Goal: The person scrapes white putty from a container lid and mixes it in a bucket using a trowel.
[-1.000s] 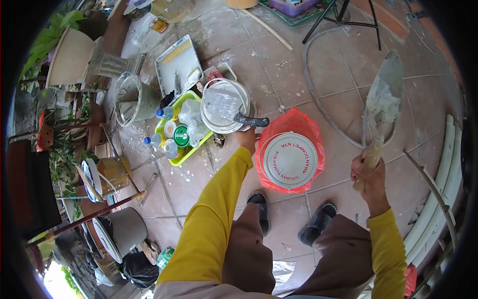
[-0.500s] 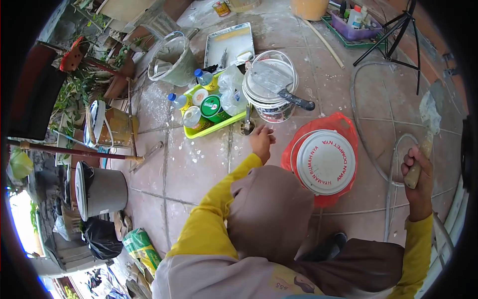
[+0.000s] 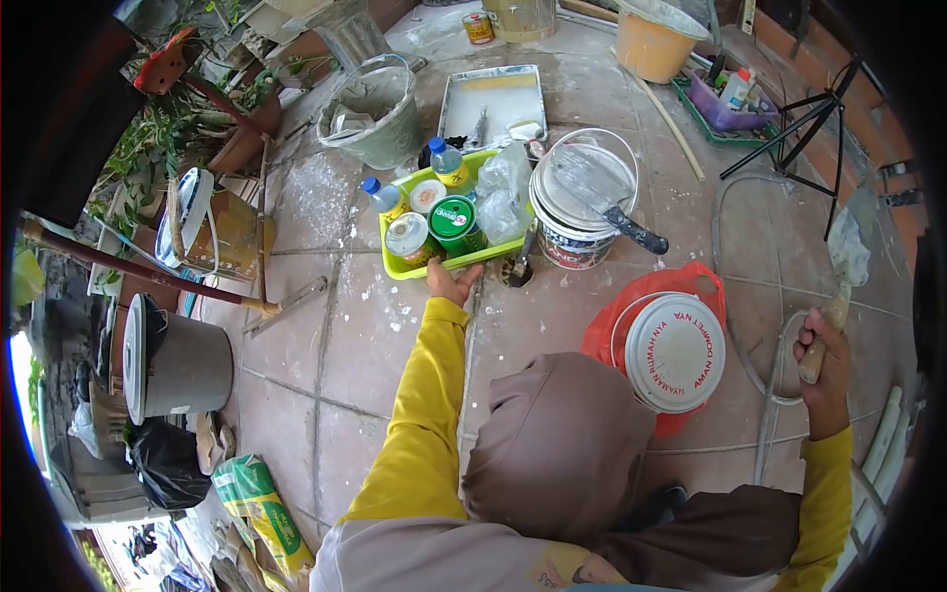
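A: Start on the left: your left hand [image 3: 449,284] reaches to the near edge of the yellow-green tray [image 3: 426,267], fingers spread, thumb up by the rim, nothing pinched yet. The tray sits on the tiled floor [image 3: 365,335] crowded with the green can [image 3: 456,223], 2 blue-capped bottles [image 3: 452,166] and a clear plastic bag [image 3: 505,184].

B: So what can go wrong there?

A: If you pull or lift by that 1 edge, I judge the tray tips and the cans and bottles slide or topple, since they stand close together. Just right of your hand a small brush [image 3: 520,264] stands on the floor; a sideways sweep could knock it.

B: And further right?

A: The white bucket [image 3: 580,212] carries a scraper [image 3: 604,191] lying across its lid, handle overhanging. Nudge the bucket and the scraper may fall. Nearer you, the round white lid [image 3: 676,351] on the red bag [image 3: 631,306] sits beside your knee.

B: The other hand?

A: Your right hand [image 3: 824,360] is closed around the wooden handle of a trowel [image 3: 846,252], blade up and coated with wet-looking white material. While you look left, it could tilt and drip, or catch the black tripod [image 3: 789,128] nearby.
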Demonstrator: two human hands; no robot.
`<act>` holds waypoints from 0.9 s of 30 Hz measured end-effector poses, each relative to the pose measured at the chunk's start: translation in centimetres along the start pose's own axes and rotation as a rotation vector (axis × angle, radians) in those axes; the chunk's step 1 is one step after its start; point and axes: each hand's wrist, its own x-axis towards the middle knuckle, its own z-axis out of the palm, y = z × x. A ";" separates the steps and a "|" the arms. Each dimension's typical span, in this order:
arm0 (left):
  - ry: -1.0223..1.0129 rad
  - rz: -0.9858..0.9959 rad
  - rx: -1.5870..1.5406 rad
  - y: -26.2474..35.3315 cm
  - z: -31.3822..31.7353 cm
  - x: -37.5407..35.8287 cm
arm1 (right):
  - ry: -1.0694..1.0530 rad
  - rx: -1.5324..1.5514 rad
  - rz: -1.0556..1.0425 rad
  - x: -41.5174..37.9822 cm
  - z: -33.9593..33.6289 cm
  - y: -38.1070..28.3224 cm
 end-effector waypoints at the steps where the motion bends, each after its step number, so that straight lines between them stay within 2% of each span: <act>1: -0.074 0.028 -0.057 0.0 -0.7 1.3 | -0.003 -0.025 -0.005 0.0 0.5 0.0; 3: -0.253 0.442 0.508 -1.7 -7.3 10.0 | 0.001 -0.043 -0.035 0.0 1.4 0.0; 4: -0.252 0.575 0.754 -1.7 -9.0 12.7 | 0.007 -0.052 -0.048 0.0 1.6 0.0; 6: -0.179 0.541 0.677 -1.4 -7.7 11.8 | 0.002 -0.052 -0.050 0.0 2.0 -0.2; 7: -0.104 0.371 0.354 -0.2 -4.1 7.4 | -0.002 -0.054 -0.051 0.0 2.0 -0.2; 9: -0.018 0.195 0.048 0.6 -1.9 5.1 | 0.001 -0.057 -0.056 -0.1 2.0 -0.2; 15: -0.031 0.235 0.108 1.7 -1.8 5.3 | 0.015 -0.053 -0.076 0.0 2.4 0.0; 20: 0.075 0.199 0.053 3.2 0.6 3.7 | 0.016 -0.076 -0.053 0.2 1.6 -0.2; 27: 0.102 0.227 0.143 4.3 -0.5 8.1 | 0.054 -0.070 -0.071 0.0 1.9 -0.3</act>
